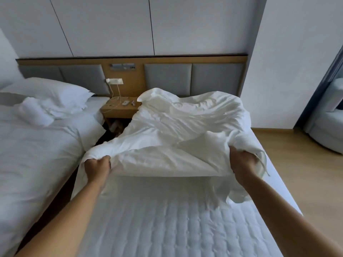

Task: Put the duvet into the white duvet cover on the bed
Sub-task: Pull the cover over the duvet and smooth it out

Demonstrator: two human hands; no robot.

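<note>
Both fists were clenched on the near edge of the rumpled white duvet cover (181,130), left hand (97,168) at nine o'clock, right hand (243,164) at three, its bulk heaped toward twelve on the quilted white mattress (167,229). A hard shake, I feared, might bunch whatever lay inside or spill cloth off the nine o'clock side.

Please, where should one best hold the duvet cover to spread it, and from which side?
Probably at its near edge, one bunch toward each end, from the foot of the bed, as the left hand and right hand grip it. That edge of the duvet cover is raised and free; the far end lies crumpled by the headboard.
</note>
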